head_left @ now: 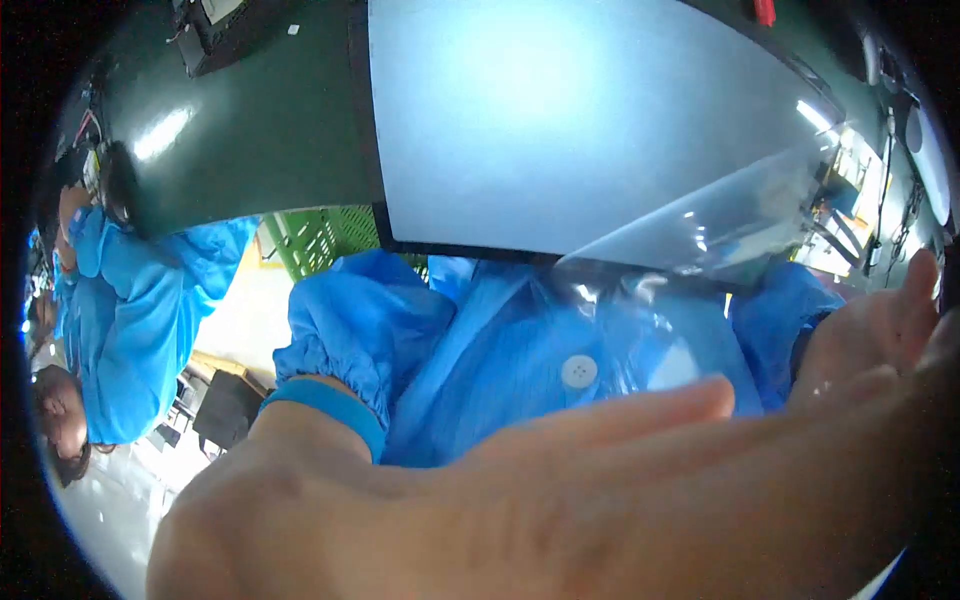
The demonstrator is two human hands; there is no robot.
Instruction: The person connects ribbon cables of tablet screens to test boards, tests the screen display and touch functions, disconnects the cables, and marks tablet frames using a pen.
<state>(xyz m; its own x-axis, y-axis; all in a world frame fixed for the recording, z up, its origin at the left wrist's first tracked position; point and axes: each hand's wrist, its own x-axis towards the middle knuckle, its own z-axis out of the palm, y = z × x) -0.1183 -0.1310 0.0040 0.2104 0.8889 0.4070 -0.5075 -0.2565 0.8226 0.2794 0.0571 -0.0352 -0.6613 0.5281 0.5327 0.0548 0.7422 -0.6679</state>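
Note:
My left hand (560, 500) fills the lower part of the view, very close to the camera, fingers stretched flat toward the right, with nothing seen in it. Its blue elastic cuff (330, 400) shows at the wrist. My right hand (875, 330) is at the right edge, palm turned up and fingers apart. Between them a clear plastic film (700, 235) lifts off the near right corner of a large pale grey panel (560, 120) and hangs over my blue coat (520, 350). Whether either hand touches the film is not visible.
The panel lies on a dark green table (260, 120). A dark device (215, 40) sits at the table's far left. Another person in a blue coat (130, 300) stands at the left. A green crate (320, 240) is below the table edge.

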